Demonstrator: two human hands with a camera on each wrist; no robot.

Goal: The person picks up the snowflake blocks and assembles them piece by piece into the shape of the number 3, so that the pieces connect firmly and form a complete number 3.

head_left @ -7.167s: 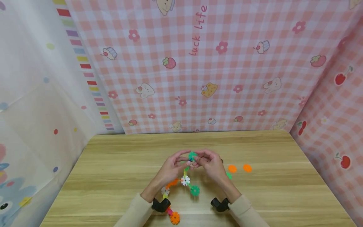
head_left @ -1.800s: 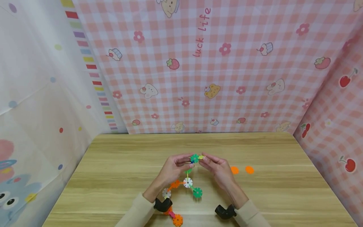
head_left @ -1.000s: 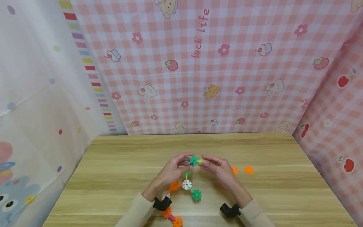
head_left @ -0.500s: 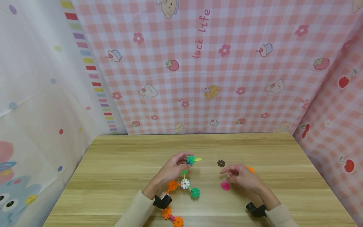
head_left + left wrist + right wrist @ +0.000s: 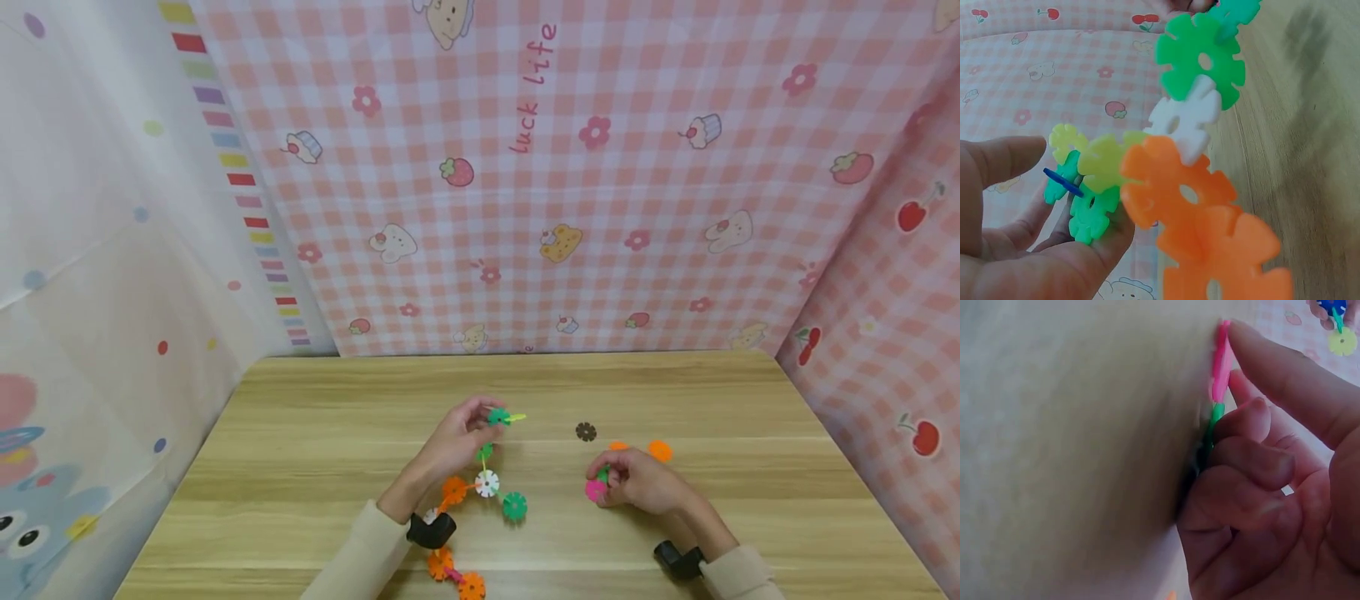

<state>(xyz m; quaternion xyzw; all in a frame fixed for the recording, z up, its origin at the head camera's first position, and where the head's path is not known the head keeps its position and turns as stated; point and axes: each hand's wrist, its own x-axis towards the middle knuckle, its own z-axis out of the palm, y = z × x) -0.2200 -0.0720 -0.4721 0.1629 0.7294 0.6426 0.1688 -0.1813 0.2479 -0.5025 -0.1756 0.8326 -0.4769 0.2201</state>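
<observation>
My left hand (image 5: 450,437) holds up the end of a chain of interlocking snowflake discs. Near its fingertips, a green disc (image 5: 498,417) carries a yellow disc (image 5: 517,417) pointing right. In the left wrist view, a blue disc (image 5: 1063,182) is edge-on beside the green ones, between thumb and fingers. Below hangs the rest of the chain, with a white disc (image 5: 487,483), an orange disc (image 5: 454,490) and a green end disc (image 5: 514,507). At the right, my right hand (image 5: 641,482) pinches a pink disc (image 5: 596,490) low over the table. Beside it, a green disc (image 5: 603,474) is partly hidden by the fingers.
A brown disc (image 5: 586,432) lies beyond my right hand. Two orange discs lie nearby, one orange disc (image 5: 660,451) in full view and the other partly hidden. The wooden table (image 5: 300,417) ends at a pink checked cloth (image 5: 480,250).
The yellow disc has been joined to the green one at the chain's end. My right hand has let go there, moved right and taken hold of the pink disc. The left hand keeps its grip.
</observation>
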